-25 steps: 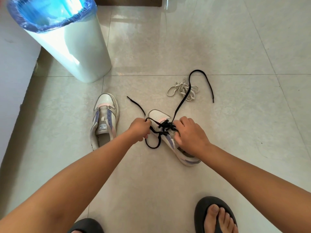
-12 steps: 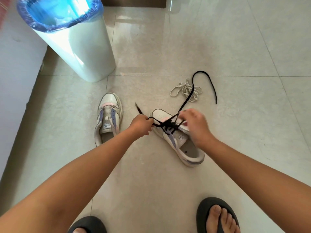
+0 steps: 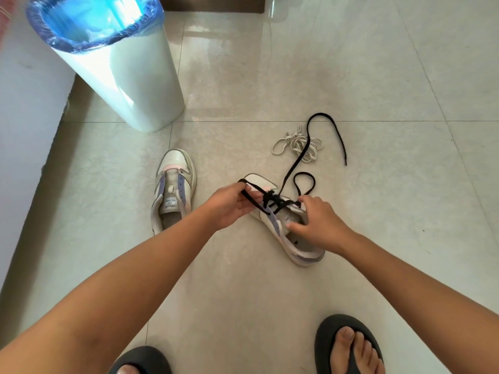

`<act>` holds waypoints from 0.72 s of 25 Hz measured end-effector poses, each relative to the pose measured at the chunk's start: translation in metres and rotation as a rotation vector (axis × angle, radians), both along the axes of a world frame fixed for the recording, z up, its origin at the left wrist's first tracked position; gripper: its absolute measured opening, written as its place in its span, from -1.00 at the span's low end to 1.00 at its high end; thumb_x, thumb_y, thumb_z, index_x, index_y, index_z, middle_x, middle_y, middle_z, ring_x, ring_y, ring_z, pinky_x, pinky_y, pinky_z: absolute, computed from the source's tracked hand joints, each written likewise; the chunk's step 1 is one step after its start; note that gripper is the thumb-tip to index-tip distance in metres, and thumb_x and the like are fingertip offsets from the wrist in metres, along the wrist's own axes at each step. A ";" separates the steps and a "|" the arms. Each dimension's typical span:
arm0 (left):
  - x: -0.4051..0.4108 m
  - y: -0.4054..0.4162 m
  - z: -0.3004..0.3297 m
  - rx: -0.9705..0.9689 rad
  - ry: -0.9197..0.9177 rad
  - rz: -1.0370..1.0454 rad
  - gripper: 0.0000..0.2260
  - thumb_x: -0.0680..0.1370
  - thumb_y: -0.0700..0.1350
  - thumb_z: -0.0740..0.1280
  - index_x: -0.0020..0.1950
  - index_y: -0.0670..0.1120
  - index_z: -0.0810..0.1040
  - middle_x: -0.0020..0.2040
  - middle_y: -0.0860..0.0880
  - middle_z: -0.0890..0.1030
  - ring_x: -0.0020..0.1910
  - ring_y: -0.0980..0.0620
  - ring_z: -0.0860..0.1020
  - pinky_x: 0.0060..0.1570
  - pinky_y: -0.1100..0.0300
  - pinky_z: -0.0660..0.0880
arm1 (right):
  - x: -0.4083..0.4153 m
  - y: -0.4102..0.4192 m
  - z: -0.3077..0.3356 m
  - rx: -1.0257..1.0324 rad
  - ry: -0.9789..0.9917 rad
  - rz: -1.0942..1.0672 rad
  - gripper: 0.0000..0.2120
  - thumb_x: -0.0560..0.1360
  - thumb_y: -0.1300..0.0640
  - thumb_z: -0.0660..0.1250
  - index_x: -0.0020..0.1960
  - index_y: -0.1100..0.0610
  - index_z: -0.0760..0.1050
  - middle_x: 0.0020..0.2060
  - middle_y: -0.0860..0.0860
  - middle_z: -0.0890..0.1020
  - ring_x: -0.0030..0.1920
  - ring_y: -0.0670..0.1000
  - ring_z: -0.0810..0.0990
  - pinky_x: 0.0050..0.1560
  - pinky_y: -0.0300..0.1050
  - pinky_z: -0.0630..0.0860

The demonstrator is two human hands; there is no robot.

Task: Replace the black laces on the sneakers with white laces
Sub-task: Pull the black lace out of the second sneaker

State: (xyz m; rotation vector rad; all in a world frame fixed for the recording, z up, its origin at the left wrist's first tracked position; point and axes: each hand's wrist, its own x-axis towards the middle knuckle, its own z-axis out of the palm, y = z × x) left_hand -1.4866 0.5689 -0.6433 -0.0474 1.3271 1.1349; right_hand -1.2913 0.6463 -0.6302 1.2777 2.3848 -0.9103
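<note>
- Black lace (image 3: 298, 160) is partly threaded through the right-hand sneaker (image 3: 289, 230) on the floor.
- One strand is pinched by the left hand (image 3: 229, 206).
- Another is pinched by the right hand (image 3: 317, 225).
- White laces (image 3: 295, 143) lie bunched just beyond.

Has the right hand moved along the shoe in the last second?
Yes. The right hand has slid back from the laced front of the shoe toward its heel opening, away from the white laces on the floor.

Right sneaker (image 3: 280, 228), white w/ purple trim, is tilted on the floor, black lace (image 3: 298, 160) partly threaded, rest trailed away. Left sneaker (image 3: 174, 188) sits upright, laceless; white laces (image 3: 297, 143) are bundled beyond.
</note>
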 end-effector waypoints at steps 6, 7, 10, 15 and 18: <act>-0.025 -0.004 0.007 -0.239 0.973 -0.867 -0.70 0.62 0.02 0.13 -0.20 -0.12 0.45 -0.34 -0.07 0.46 -0.38 -0.03 0.44 -0.34 0.17 0.48 | 0.017 0.010 -0.004 0.129 -0.013 0.019 -0.75 0.50 0.22 0.25 0.13 0.17 0.26 -0.01 0.13 0.46 -0.19 0.08 0.40 -0.24 -0.07 0.33; -0.032 -0.005 0.010 -0.313 1.226 -1.046 -0.71 0.61 0.06 0.15 -0.17 -0.12 0.46 -0.23 -0.09 0.51 -0.26 -0.06 0.48 -0.27 0.17 0.43 | 0.020 0.012 -0.005 0.144 -0.016 0.019 -0.77 0.50 0.22 0.25 0.10 0.16 0.27 -0.03 0.12 0.45 -0.20 0.08 0.40 -0.26 -0.07 0.32; -0.028 -0.007 0.012 -0.200 1.369 -1.035 -0.72 0.57 -0.06 0.25 0.25 -0.09 0.42 0.20 -0.14 0.44 0.12 -0.14 0.46 -0.02 0.06 0.43 | 0.024 0.013 -0.008 0.155 -0.022 0.029 -0.81 0.50 0.21 0.24 0.07 0.16 0.27 -0.07 0.09 0.45 -0.22 0.08 0.41 -0.29 -0.08 0.31; 0.029 -0.005 0.009 0.248 1.697 -1.159 -0.71 0.59 0.02 0.19 0.21 -0.12 0.46 0.20 -0.08 0.44 0.20 -0.09 0.38 0.15 0.04 0.32 | 0.024 0.012 -0.013 0.160 -0.023 0.028 -0.82 0.50 0.20 0.24 0.04 0.12 0.26 -0.11 0.03 0.39 -0.22 0.07 0.40 -0.31 -0.08 0.27; 0.049 0.001 0.002 0.229 1.820 -1.410 -0.72 0.63 0.02 0.11 0.19 -0.12 0.44 0.18 -0.07 0.48 0.19 -0.09 0.41 0.13 0.06 0.26 | 0.024 0.011 -0.014 0.152 -0.019 0.020 -0.82 0.50 0.19 0.24 0.02 0.11 0.25 -0.12 0.02 0.38 -0.23 0.07 0.40 -0.32 -0.08 0.28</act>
